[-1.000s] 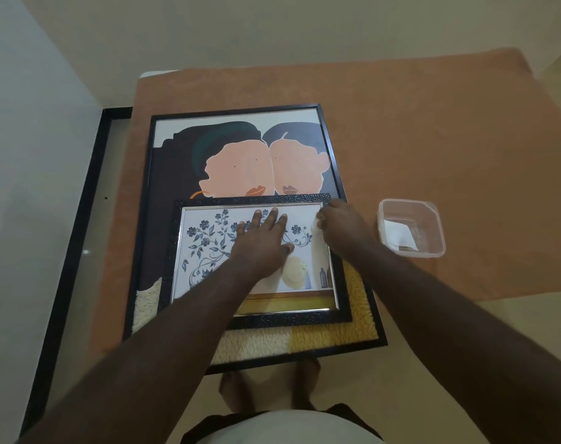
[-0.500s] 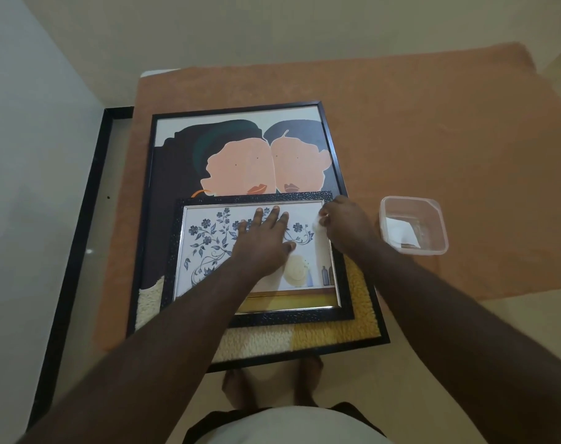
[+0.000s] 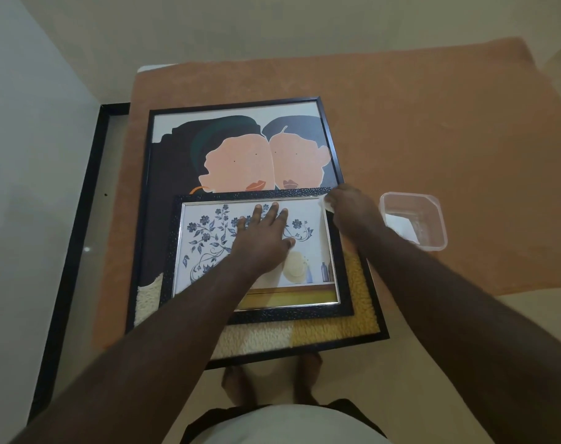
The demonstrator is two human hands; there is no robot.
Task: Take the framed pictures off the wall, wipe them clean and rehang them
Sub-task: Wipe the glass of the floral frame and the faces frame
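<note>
The small picture point(image 3: 256, 254) lay on the large picture point(image 3: 240, 149), both flat on the orange-covered bed point(image 3: 433, 123). The left hand point(image 3: 263, 238) pressed it, fingers spread flat; the right hand point(image 3: 349, 209) pinched a white wipe point(image 3: 324, 203) at its far right corner. Hard rubbing could slide the frame, scratching the glass beneath. A plastic tub point(image 3: 414, 219) sat just beside.
</note>
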